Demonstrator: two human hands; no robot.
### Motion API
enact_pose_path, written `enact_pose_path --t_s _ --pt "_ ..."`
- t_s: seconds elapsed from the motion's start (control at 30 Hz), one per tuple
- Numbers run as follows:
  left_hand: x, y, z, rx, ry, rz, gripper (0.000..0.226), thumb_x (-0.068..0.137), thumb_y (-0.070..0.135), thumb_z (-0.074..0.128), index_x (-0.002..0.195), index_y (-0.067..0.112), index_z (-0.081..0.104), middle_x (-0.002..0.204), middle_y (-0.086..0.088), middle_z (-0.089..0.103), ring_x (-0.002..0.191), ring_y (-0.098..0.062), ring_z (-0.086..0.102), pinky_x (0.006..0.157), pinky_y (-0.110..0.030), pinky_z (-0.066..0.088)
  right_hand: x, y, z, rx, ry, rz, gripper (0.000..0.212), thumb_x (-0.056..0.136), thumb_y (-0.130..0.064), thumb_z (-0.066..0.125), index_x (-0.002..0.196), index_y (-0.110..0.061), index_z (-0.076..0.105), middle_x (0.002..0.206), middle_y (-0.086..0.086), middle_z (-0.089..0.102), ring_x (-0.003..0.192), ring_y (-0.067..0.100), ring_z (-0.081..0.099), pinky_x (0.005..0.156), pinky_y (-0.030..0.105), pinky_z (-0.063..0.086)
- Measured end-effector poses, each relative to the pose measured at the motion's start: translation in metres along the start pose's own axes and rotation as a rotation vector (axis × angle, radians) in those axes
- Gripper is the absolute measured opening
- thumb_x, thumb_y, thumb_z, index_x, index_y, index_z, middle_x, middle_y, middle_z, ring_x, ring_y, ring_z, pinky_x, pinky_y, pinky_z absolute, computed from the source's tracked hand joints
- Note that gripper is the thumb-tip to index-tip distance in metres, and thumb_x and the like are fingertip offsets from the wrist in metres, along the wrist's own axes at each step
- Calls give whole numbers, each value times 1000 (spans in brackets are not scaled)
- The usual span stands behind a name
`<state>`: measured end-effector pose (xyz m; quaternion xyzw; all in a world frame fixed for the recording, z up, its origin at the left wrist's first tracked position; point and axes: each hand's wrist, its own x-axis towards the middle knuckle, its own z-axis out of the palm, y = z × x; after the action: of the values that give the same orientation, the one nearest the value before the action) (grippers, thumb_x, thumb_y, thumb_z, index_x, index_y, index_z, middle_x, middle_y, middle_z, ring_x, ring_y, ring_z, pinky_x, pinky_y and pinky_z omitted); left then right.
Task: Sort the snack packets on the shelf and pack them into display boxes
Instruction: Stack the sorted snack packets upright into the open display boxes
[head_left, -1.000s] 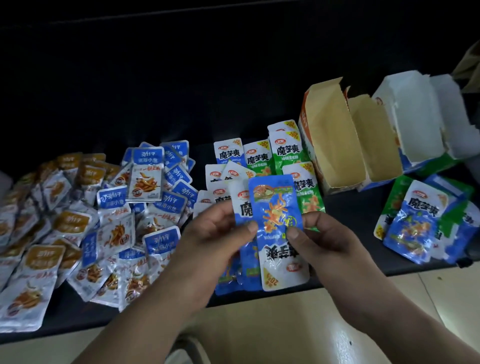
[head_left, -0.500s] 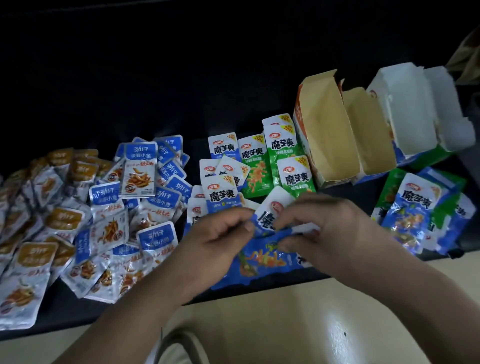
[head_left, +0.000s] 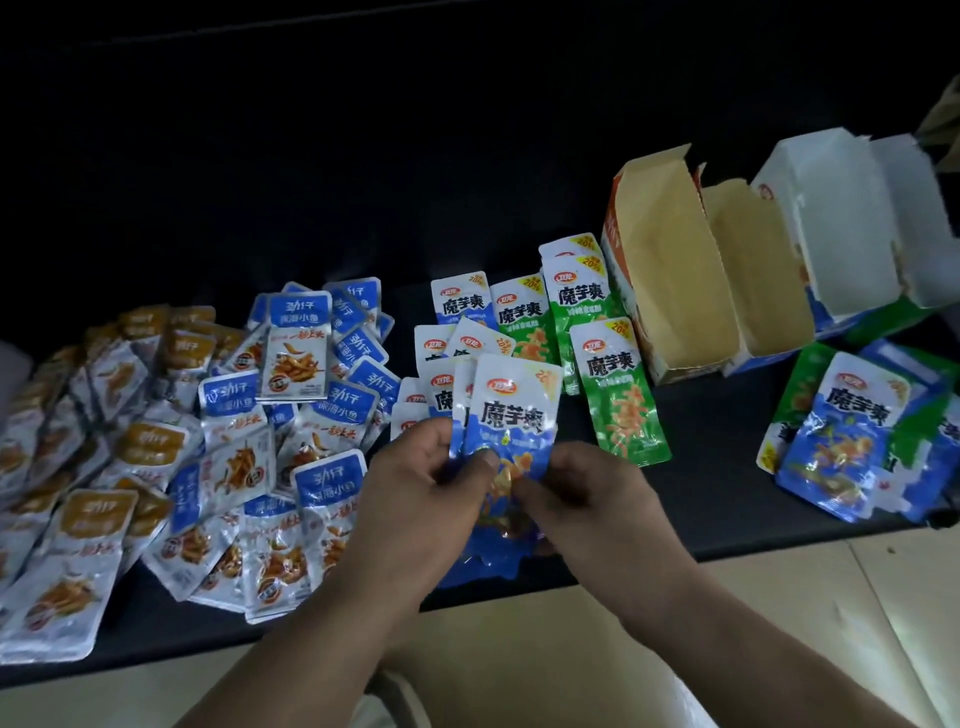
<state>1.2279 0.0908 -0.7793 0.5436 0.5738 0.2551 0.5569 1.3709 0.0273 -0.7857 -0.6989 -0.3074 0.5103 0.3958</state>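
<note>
Both hands hold a small stack of blue snack packets (head_left: 511, 415) upright over the front of the dark shelf (head_left: 701, 499). My left hand (head_left: 421, 488) grips the stack's left side, thumb on its front. My right hand (head_left: 582, 493) pinches its lower right part. Green packets (head_left: 621, 395) lie just behind and to the right. Two open display boxes stand at the back right: a brown-lined one (head_left: 680, 275) and a white-lined one (head_left: 852, 223). Their insides show no packets.
Blue-and-silver fish packets (head_left: 296, 358) lie in a heap left of centre, with orange-and-silver ones (head_left: 98, 431) at the far left. A mixed blue and green pile (head_left: 852, 441) sits at the right. The shelf's front edge runs below my hands, pale floor beneath it.
The top blue packet, upside down a second ago, has been turned over low on the shelf and now stands upright on the stack, held in both hands.
</note>
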Motion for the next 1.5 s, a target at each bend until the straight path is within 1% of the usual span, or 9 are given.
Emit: enact_pose_path --t_s 0.23,0.37,0.47,0.6,0.7,0.87,1.03,1.2,1.5 --pt "26 -24 -20 348 147 109 20 89 30 81 102 26 66 55 14 62 47 -2 58 45 -14 37 29 1 3 -166 120 -102 6 92 -22 75 97 -25 74 77 -9 73 66 5 67 57 18 51" --pt "29 -32 -31 793 164 176 68 87 60 71 141 27 45 61 7 62 63 -10 66 51 -27 47 22 16 -9 -206 192 -145 7 92 -20 73 93 -27 74 81 -15 73 77 4 68 66 19 53" --pt "26 -32 -28 866 192 430 47 87 44 76 123 23 55 81 10 58 71 -17 60 51 -25 38 17 32 -23 -446 337 -315 13 88 -16 77 99 -24 76 97 -13 71 90 10 67 72 29 55" --pt "23 -37 -11 976 22 742 25 84 14 77 108 20 74 120 1 63 106 -27 57 81 -44 52 24 45 -43 -725 324 -410 37 84 -22 81 120 -19 73 132 3 65 127 29 56 98 40 50" --pt "19 -42 -3 1027 -60 694 21 86 23 66 105 23 76 130 2 63 115 -26 54 86 -46 51 23 49 -51 -743 185 -355 45 87 -29 78 131 -22 69 135 -1 65 133 23 54 105 43 51" --pt "13 -26 5 1016 -32 666 25 90 33 59 106 22 76 125 2 62 114 -27 54 86 -46 45 8 35 -75 -442 203 -302 33 89 -21 78 120 -31 72 109 -26 68 102 -9 63 87 7 47" --pt "6 9 34 917 -218 670 39 91 47 51 110 25 76 123 10 59 110 -19 56 87 -42 52 -3 20 -129 -353 318 -133 14 91 -26 75 106 -30 76 94 -16 76 91 -1 70 84 22 55" --pt "3 43 88 792 -474 573 25 95 44 65 118 35 71 121 32 52 112 10 52 87 -3 37 -9 44 -197 -422 651 11 23 95 -35 67 115 -27 74 116 -2 67 104 21 65 83 30 50" --pt "25 53 252 825 -574 527 54 96 34 68 147 22 55 140 2 54 129 -18 54 107 -30 44 7 102 -232 -475 656 -22 52 98 -41 58 144 -16 58 155 15 47 153 33 28 123 46 29"
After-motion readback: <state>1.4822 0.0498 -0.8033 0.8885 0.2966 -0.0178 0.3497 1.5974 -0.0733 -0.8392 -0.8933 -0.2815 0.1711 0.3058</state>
